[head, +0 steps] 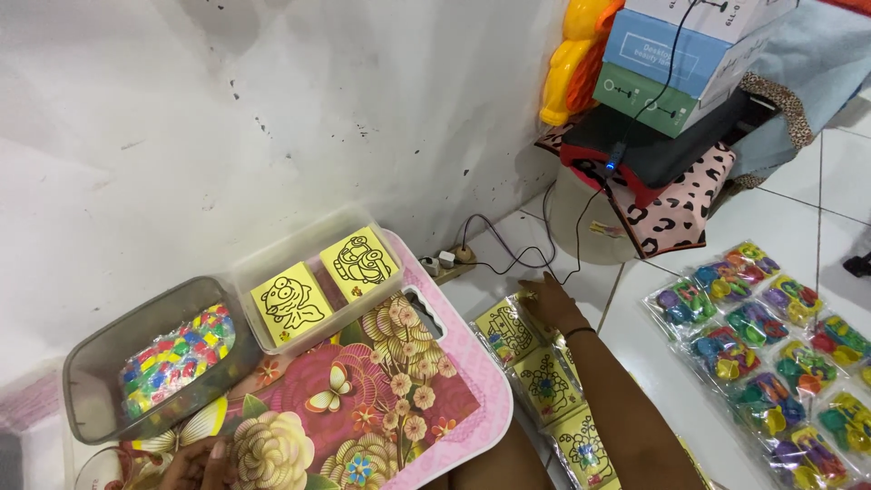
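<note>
Wall fills the left of my view, white and scuffed, and below it I see a grey tub (91, 363) holding a heap of small bright packets (177, 356) in red, yellow, blue and green. Just beside the tub, touching its right wall, stands a clear plastic box (272, 254) with two yellow cards (292, 303) in it, each printed with a black line drawing. Both containers rest on a pink tray table (490, 399) patterned with flowers and a butterfly. At the tray's bottom edge my left hand (195, 463) lies on the flowered surface with fingers curled loosely; only part of it shows, and I cannot tell whether it has hold of anything. To the right of the tray, on the white floor tiles, a row of wrapped yellow picture cards (544, 381) runs toward me. My right hand (549, 299) reaches to the far end of that row, fingers spread and pressed flat on the topmost pack, gripping nothing that I can see; the rest of the row lies beneath my forearm. Near the hand, a power strip (445, 263) with black cables sits against the wall. Farther right, well apart from the hand, clear bags of coloured plastic toys (771, 363) lie spread in rows on the tiles. Above them stacked boxes (671, 54) rest on a leopard-print cushion (680, 204).
</note>
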